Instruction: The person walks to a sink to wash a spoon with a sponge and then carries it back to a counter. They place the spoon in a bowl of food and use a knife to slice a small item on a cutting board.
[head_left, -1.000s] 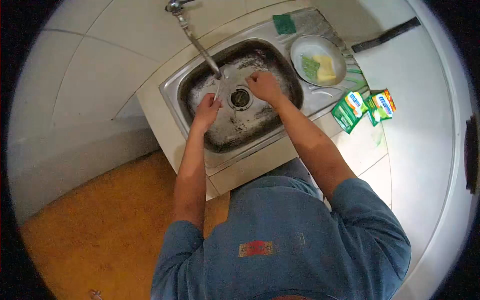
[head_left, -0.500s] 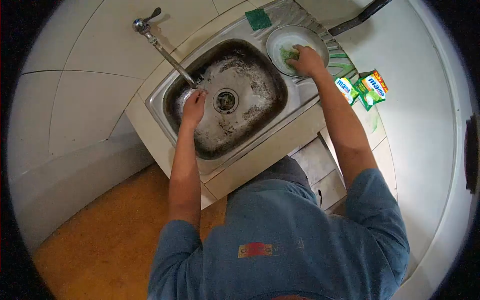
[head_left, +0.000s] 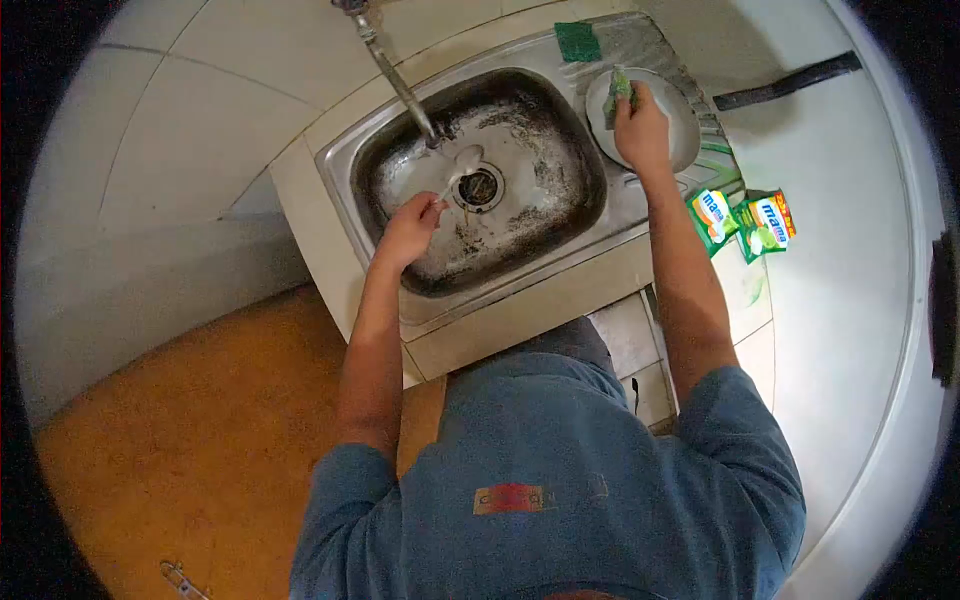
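Observation:
My left hand [head_left: 410, 232] is over the left part of the metal sink [head_left: 515, 232], its fingers pinched on the handle end of a spoon [head_left: 466, 160]. The spoon's bowl points up and right, near the drain [head_left: 478, 189] and below the tap's spout. On the drainboard at the right stands a round pale bowl [head_left: 682, 125]. Over that bowl, my right hand [head_left: 642, 128] is closed on a green scrubbing sponge [head_left: 619, 88], which sticks up past the fingertips.
The tap [head_left: 395, 82] reaches over the sink from the back wall. A dark green scouring pad [head_left: 577, 42] lies behind the bowl. Two green packets [head_left: 766, 226] [head_left: 713, 220] sit right of the drainboard. A black bar [head_left: 790, 80] is at the upper right.
The sponge has come up out of the bowl in my right hand. My left hand has moved away from the spout, and a spoon now shows in it. The view has shifted.

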